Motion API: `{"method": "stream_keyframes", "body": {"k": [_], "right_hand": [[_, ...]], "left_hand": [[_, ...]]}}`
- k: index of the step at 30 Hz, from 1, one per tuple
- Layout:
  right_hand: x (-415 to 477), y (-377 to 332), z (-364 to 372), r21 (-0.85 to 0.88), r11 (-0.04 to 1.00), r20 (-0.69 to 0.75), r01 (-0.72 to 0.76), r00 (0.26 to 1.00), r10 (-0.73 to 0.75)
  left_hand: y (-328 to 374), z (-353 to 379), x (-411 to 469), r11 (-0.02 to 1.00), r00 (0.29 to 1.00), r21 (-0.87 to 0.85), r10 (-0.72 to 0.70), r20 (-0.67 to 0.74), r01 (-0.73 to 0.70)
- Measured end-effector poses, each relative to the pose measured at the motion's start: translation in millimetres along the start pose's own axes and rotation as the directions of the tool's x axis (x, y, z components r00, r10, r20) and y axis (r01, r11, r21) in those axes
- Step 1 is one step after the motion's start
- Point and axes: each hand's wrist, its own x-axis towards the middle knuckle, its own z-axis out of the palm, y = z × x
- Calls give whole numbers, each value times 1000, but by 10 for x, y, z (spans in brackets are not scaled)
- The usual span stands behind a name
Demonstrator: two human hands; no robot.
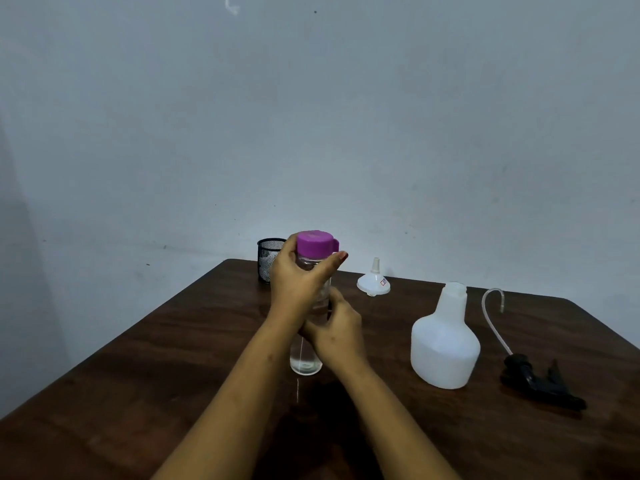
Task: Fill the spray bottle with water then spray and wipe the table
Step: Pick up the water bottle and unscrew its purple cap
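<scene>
A clear water bottle (306, 362) with a purple cap (314, 242) stands upright on the dark wooden table (138, 375). My left hand (298, 282) grips its neck just under the cap. My right hand (337, 329) holds its body lower down. To the right stands the white spray bottle (445, 344), uncapped, its mouth open. Its black trigger head (540, 382) with a curved clear dip tube (491, 315) lies on the table further right. A small white funnel (374, 281) rests upside down behind them.
A black mesh cup (268, 258) stands at the table's far edge, partly behind my left hand. A grey wall rises behind the table. The table's right corner slants away past the trigger head.
</scene>
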Motion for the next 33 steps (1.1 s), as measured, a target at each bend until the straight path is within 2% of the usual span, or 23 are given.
{"method": "stream_keyframes", "body": {"k": [5, 10, 16, 20, 22, 27, 33], "right_hand": [[-7, 4, 0, -10, 1000, 11, 1, 1000, -1], [-21, -6, 6, -6, 1000, -4, 6, 1000, -6], [-24, 10, 3, -16, 1000, 12, 14, 1000, -14], [-21, 24, 27, -44, 999, -1, -2, 1000, 2], [-29, 27, 25, -58, 998, -8, 0, 1000, -1], [-50, 18, 1, -76, 997, 5, 9, 1000, -8], [-50, 17, -5, -98, 995, 0, 19, 1000, -19]], "left_hand": [[-11, 2, -46, 996, 985, 12, 88, -145, -88], [-51, -2, -25, 999, 999, -34, 31, -30, -32], [-56, -1, -32, 997, 985, 33, 76, -154, -72], [-50, -13, -23, 996, 999, -81, 24, -31, -26], [-55, -20, -29, 996, 1000, -85, 6, -3, -6], [-107, -24, -13, 997, 990, -6, 73, -117, -74], [-119, -32, -51, 993, 993, -6, 114, -31, -114]]}}
